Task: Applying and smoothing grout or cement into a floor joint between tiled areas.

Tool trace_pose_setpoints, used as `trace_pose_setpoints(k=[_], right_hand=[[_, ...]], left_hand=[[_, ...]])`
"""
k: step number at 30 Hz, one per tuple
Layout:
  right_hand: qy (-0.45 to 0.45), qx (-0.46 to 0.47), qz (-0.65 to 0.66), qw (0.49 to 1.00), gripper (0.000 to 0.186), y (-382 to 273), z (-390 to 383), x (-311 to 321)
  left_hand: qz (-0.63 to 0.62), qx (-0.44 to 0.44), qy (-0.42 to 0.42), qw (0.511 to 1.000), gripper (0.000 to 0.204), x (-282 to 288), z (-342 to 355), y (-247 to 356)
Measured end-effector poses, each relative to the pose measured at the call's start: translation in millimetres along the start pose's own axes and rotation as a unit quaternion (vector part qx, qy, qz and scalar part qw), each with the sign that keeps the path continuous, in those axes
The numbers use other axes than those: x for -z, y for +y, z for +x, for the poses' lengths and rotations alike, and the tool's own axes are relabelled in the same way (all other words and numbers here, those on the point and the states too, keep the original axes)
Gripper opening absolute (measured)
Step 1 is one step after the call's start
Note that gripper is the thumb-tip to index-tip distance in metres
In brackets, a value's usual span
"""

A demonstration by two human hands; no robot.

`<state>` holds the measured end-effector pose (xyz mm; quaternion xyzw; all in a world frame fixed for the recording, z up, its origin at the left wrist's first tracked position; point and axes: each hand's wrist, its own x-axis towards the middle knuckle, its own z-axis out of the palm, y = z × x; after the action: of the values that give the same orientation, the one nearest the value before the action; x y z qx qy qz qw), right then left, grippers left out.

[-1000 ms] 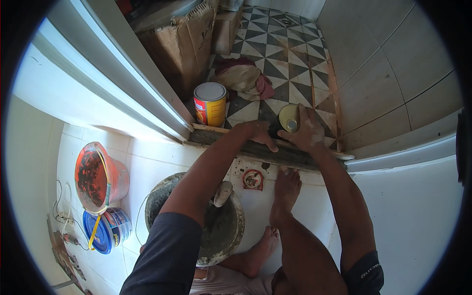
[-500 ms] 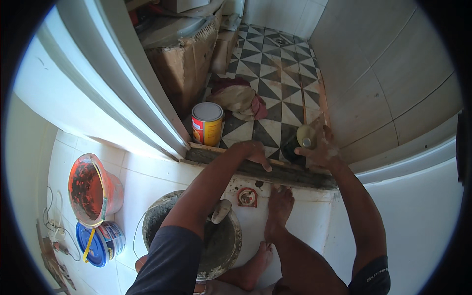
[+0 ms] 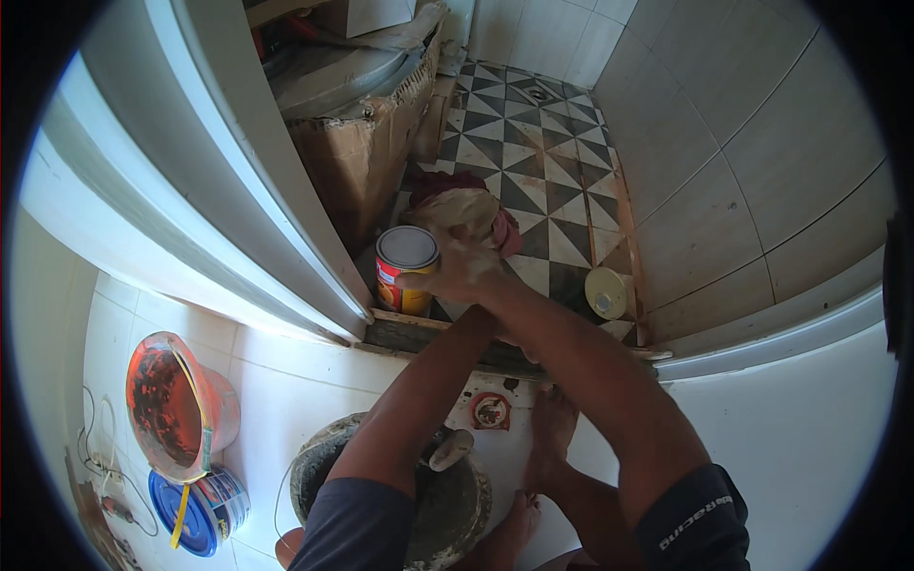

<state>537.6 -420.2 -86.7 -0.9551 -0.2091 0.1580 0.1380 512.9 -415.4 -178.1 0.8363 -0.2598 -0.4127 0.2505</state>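
My right forearm crosses over my left one above the doorway. My right hand (image 3: 462, 266) is at a red and yellow can (image 3: 390, 285) with a grey lid, its thumb across the front and its fingers round the right side. The can stands on the patterned tiles beside the door frame. My left hand (image 3: 522, 347) is low over the grey threshold strip (image 3: 400, 338); the right forearm hides most of it, fingers included. A pale yellow round object (image 3: 606, 292), its kind unclear, lies on the tiles by the right wall.
A crumpled beige and maroon cloth (image 3: 462, 211) lies behind the can. A torn cardboard box (image 3: 347, 167) stands at the left. Near me are a mortar-stained bucket (image 3: 466, 514), a red tape measure (image 3: 489, 411), an orange bucket (image 3: 171, 409) and a blue-lidded tub (image 3: 186, 514).
My right hand has left the pale yellow object and crossed leftward over my left arm to the can. The view has shifted slightly. The can stays in place.
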Motion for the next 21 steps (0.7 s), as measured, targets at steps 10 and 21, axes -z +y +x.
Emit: trace_pose_setpoints(k=[10,21], right_hand=[[0.003,-0.011,0.027,1.000,0.122,-16.5,15.6,-37.7],[-0.030,0.014,0.072,0.997,0.113,12.5,12.2,29.3]], left_hand=[[-0.025,-0.002,-0.004,1.000,0.083,-21.0,-18.7,-8.4],[-0.112,-0.067,0.057,0.990,0.093,-4.2,9.6,-6.9]])
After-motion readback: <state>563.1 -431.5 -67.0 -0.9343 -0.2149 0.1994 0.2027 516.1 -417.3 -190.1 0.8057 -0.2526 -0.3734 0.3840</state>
